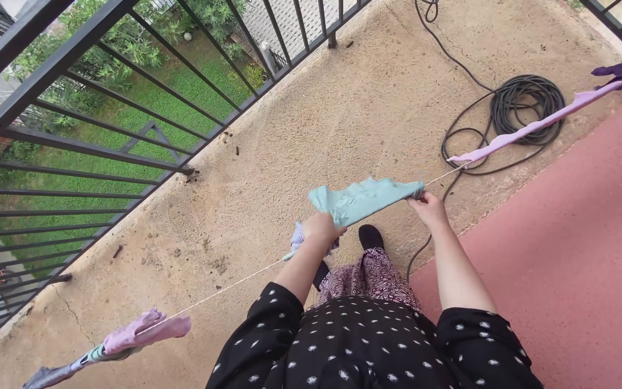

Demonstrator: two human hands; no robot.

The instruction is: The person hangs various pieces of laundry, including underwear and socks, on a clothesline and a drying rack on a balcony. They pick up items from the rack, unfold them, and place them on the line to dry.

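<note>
The teal cloth (363, 199) lies draped over the clothesline (232, 287), its long axis following the line, which runs from the lower left, near the railing (73, 137), up to the right. The right hand (430, 209) is closed in a pinch on the cloth's right end, where it meets the line. The left hand (322, 229) is curled shut at the cloth's left end (it seems also to hold a small pale lilac piece (298, 236), though that is partly hidden). Both hands sit equally close, one at each end. A pink cloth (145, 333) hangs farther down the line, a lilac cloth (534, 128) farther up, above a coiled hose (527, 101).
</note>
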